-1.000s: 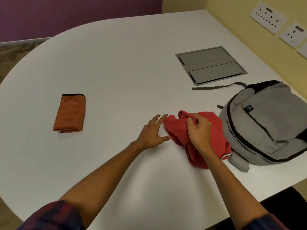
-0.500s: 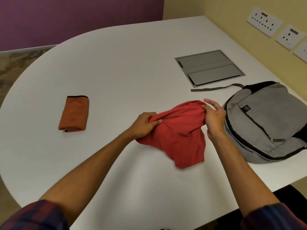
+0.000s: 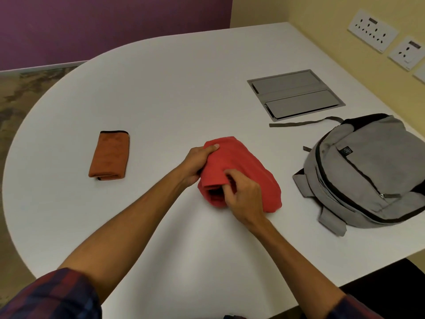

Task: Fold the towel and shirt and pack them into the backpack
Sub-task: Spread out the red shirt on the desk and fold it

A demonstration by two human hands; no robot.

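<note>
The left hand (image 3: 197,163) grips the far left edge of the red shirt (image 3: 243,171), thumb on top and fingers curled under the cloth. The right hand (image 3: 243,196) pinches the bundle's near edge, its fingers curled into the folds. The shirt lies bunched on the white table (image 3: 161,93), just left of the grey backpack (image 3: 368,171), not touching it. The folded orange towel (image 3: 110,155) lies well to the shirt's left. The backpack carries a small dark logo patch (image 3: 346,151), its mark too small to read.
</note>
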